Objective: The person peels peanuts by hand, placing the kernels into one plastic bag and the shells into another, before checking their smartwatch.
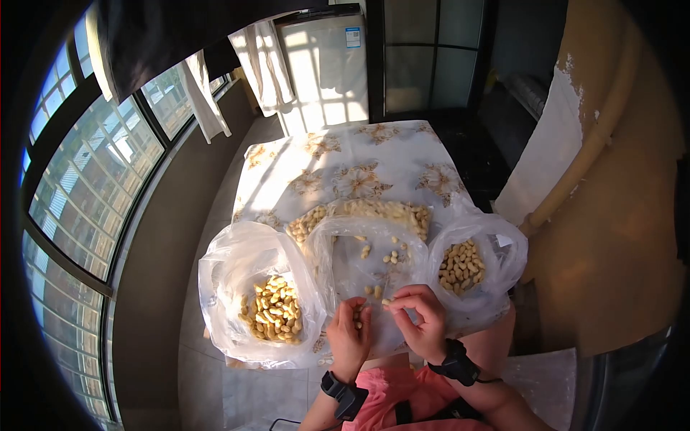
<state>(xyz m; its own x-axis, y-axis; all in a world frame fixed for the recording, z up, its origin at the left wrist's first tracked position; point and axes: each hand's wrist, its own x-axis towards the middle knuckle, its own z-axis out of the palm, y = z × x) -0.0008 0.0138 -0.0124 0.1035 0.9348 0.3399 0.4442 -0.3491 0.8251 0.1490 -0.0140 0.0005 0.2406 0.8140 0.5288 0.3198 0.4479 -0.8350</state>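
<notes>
Over the open middle plastic bag (345,241), my right hand (420,322) pinches a peanut (387,303) between thumb and fingertips. My left hand (351,336) is just left of it, its fingers curled around peanuts (357,317). A few loose peanuts (394,257) lie inside the middle bag. The left plastic bag (215,269) stands open with a pile of peanuts (274,309) in it. To the right, another open plastic bag (510,266) holds a pile of peanuts (461,266).
Behind the middle bag lies a long, full bag of peanuts (381,210). A flowered cloth covers the table (345,154). Barred windows (93,179) are at the left, a white fridge (323,68) stands beyond the table, and a brown wall (618,237) is at the right.
</notes>
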